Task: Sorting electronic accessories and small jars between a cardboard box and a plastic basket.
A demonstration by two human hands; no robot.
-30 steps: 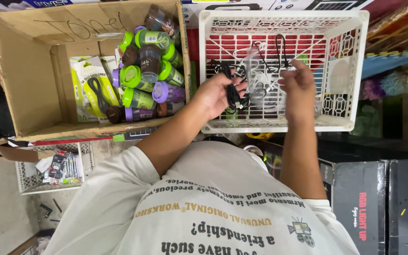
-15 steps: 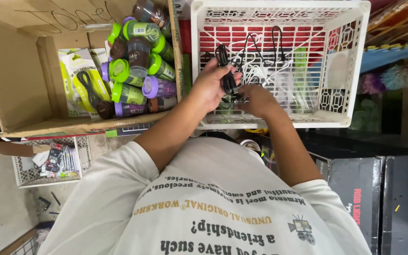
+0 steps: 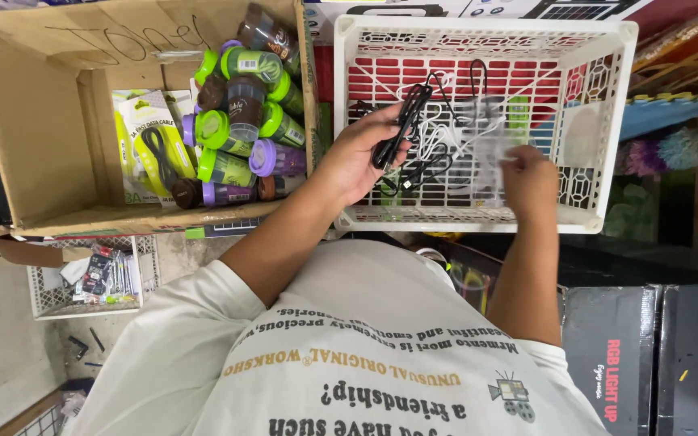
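While the white-shirted torso fills the near edge, both arms reach forward over the white plastic crate (image 3: pixel 607 121). Since half a second ago the right hand (image 3: pixel 531 182) has drawn away from the left and now pinches a clear plastic sleeve (image 3: pixel 485 141), its fingers closed on the lower edge. The left hand (image 3: pixel 357 157) holds the bundled black cable (image 3: pixel 401 129), fingers wrapped around it, so cable and sleeve are now apart. Loose white and black cords (image 3: pixel 446 133) lie on the crate floor beneath. The crate walls leave open room between the hands. Left of it, a cardboard box (image 3: pixel 34 121) holds green and purple capped containers (image 3: pixel 240 121) and packaged cables (image 3: pixel 151 137), close to the left wrist.
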